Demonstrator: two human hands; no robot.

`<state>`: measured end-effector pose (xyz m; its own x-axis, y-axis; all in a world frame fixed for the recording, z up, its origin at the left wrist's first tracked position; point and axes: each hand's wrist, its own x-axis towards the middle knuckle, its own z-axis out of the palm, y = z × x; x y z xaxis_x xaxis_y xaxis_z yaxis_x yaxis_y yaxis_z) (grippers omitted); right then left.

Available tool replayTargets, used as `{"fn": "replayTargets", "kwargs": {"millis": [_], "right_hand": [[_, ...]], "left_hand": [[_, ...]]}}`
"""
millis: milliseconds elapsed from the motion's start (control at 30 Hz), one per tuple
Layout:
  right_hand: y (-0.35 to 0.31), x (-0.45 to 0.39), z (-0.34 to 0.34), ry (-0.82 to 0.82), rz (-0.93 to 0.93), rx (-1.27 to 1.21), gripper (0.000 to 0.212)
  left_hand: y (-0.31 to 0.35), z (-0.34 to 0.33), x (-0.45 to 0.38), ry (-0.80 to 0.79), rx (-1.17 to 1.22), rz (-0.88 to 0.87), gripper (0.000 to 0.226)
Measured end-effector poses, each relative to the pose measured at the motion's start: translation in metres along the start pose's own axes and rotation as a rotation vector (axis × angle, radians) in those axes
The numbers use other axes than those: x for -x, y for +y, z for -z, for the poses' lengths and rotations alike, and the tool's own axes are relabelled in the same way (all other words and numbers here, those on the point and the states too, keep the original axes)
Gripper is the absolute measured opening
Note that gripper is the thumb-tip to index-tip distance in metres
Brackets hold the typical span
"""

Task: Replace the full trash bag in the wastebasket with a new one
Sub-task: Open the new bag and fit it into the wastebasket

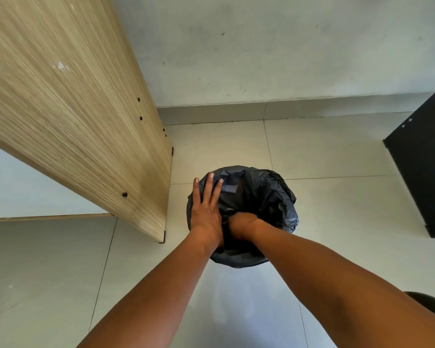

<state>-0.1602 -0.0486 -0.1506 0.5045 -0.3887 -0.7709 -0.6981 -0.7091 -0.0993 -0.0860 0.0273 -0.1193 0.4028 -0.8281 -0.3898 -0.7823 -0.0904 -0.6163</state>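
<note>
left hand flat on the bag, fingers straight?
Yes, the left hand lies with fingers extended on the black trash bag at the left rim of the basket.

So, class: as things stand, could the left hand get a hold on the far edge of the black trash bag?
Probably yes. The left hand already lies flat on the black trash bag, fingertips near its far edge, with nothing between; the right hand works lower, inside the opening.

Pale tiled floor (324, 151) with thin grout lines, and sitting right on it you've got the bin (261, 197) lined with a black bag, a light wood panel (86, 121) just to its left, and a black panel (422, 177) well off to the right.
</note>
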Motion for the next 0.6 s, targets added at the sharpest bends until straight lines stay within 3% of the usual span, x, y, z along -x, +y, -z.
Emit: {"fn": "replayTargets", "kwargs": {"millis": [67,100,233,367,433,500,600], "right_hand": [[-0.002,-0.013,0.008,0.184,0.000,0.021,0.036],[-0.003,-0.020,0.011,0.180,-0.007,-0.041,0.038],[0.003,-0.037,0.010,-0.043,-0.032,-0.329,0.089],[0.007,-0.053,-0.007,-0.155,-0.003,-0.192,0.117],[0.007,-0.049,-0.007,-0.168,0.014,-0.024,0.106],[0.012,-0.040,-0.001,-0.159,-0.007,0.103,0.081],[0.022,-0.015,0.004,-0.194,-0.081,0.135,0.066]], "left_hand": [[-0.001,0.003,0.001,-0.008,0.011,-0.014,0.096],[-0.001,0.003,0.002,-0.013,0.011,-0.018,0.096],[-0.001,0.004,0.003,-0.018,0.028,-0.011,0.099],[0.000,0.000,-0.004,-0.004,0.023,0.015,0.108],[0.002,0.001,-0.006,-0.013,0.040,0.018,0.105],[0.002,0.002,-0.009,-0.034,0.060,0.025,0.103],[0.000,0.004,-0.008,-0.080,0.053,0.049,0.103]]}}
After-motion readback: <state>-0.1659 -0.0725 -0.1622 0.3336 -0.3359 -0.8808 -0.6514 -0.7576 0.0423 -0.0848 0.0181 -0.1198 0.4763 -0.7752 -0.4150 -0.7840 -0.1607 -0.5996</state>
